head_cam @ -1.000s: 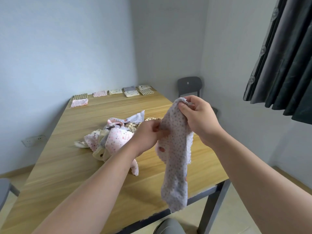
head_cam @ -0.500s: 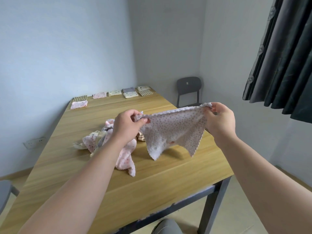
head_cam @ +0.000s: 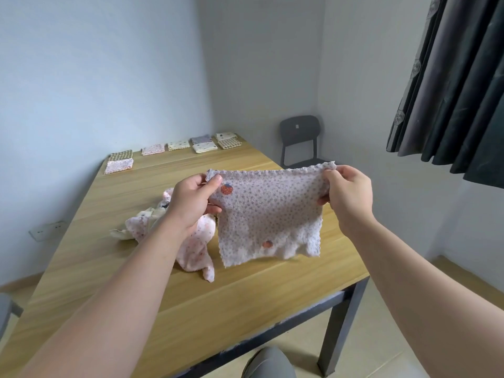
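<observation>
A wooden table (head_cam: 245,309) fills a pale-walled corner room, its left side and near left corner cut off by the picture's edge; only one dark leg shows, at the near right corner. Above the right half of the table, towards the near edge, hangs a dotted cloth (head_cam: 267,214), spread flat by its two upper corners; the left hand (head_cam: 193,203) pinches the upper left corner between thumb and fingers, and the right hand (head_cam: 349,195) pinches the upper right corner, its fingertips hidden behind the fabric. The lower hem curls, and whether it touches the wood cannot be told. Behind the left wrist lies a pile of cloths (head_cam: 196,246) near the middle of the table, much of it hidden by the forearm, so its pieces cannot be counted. Along the far edge sit folded cloths (head_cam: 177,145) in a row, too small to make out their prints fully. A dark chair (head_cam: 300,137) stands past the far right corner, its seat hidden behind the held cloth; a dark curtain (head_cam: 450,91) is cut off at the upper right; a wall socket (head_cam: 47,230) shows low on the left wall.
</observation>
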Demonstrator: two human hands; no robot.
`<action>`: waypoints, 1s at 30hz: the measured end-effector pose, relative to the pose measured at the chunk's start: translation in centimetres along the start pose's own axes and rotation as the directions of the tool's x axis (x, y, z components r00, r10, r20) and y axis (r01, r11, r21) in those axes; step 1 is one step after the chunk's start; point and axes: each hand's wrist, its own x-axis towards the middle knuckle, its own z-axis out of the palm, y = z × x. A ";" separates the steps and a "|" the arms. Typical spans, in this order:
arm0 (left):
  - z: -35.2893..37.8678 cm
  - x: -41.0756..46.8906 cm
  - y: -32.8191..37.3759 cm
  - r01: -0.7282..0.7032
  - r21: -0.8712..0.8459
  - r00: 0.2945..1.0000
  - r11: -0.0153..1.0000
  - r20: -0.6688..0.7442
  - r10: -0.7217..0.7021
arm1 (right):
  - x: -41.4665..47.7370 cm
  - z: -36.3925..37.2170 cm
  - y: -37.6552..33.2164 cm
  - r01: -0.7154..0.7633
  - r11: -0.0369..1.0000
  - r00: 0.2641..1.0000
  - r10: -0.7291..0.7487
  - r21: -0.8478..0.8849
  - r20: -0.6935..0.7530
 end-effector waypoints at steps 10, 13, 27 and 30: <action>0.1 0.2 0.1 -0.003 -0.155 1.000 0.988 0.010 0.004 | 0.6 1.3 0.8 -0.017 0.999 0.999 0.019 -0.040 0.037; -0.3 -0.4 0.5 -0.035 -0.235 0.999 0.971 0.026 0.042 | 0.1 1.2 1.0 -0.002 1.000 1.000 0.002 -0.003 0.027; -1.3 -9.6 -9.6 0.002 0.366 0.981 0.931 0.179 -0.072 | -8.8 -1.8 9.1 -0.063 0.915 0.981 0.130 -0.398 0.144; -1.0 -10.5 -10.0 -0.032 0.403 0.989 0.914 0.143 -0.028 | -9.4 -1.9 9.9 -0.064 0.903 0.983 0.131 -0.425 0.130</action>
